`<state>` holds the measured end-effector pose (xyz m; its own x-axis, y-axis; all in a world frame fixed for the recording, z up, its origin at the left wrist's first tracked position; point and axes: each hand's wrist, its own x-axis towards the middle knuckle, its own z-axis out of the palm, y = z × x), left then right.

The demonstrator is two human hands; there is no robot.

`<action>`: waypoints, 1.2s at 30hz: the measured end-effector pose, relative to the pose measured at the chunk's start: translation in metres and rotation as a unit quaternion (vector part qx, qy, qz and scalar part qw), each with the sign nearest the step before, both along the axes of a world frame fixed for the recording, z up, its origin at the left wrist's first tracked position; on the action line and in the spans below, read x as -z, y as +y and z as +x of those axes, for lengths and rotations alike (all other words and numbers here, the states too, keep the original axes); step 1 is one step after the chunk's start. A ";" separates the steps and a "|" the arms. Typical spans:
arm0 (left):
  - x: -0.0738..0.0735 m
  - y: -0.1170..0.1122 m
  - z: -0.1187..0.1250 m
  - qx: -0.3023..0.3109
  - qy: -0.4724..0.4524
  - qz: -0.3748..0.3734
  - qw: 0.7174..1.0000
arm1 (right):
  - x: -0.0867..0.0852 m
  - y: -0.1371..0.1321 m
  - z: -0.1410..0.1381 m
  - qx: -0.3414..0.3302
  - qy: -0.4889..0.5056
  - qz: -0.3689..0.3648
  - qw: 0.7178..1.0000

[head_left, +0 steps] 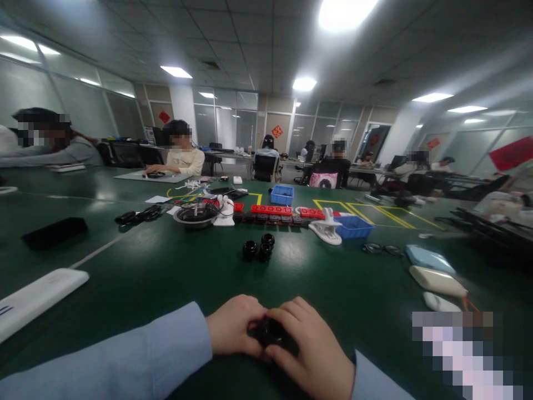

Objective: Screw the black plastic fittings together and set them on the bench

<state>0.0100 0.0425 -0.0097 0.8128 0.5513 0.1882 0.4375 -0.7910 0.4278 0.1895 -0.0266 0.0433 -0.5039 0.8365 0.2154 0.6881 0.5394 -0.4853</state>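
Close to the table's near edge, my left hand (236, 325) and my right hand (314, 347) meet around a glossy black round part (272, 332). Fingers and thumbs of both hands curl onto it from either side, covering much of its shape. Its exact kind is not clear. Beyond my hands, three similar black round parts (265, 251) stand grouped on the green table (200, 278).
Past the parts lie red and black strips (271, 210), a round metal tray (195, 214), a white clamp-like stand (327, 228) and blue bins (353, 226). Glasses (382, 249) and cases (437, 280) lie right; a white device (41, 300) lies left. Several people sit farther off.
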 end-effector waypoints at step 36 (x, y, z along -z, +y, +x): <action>-0.002 0.000 -0.001 0.011 -0.017 -0.012 1.000 | 0.005 0.000 0.001 -0.010 0.038 0.040 0.998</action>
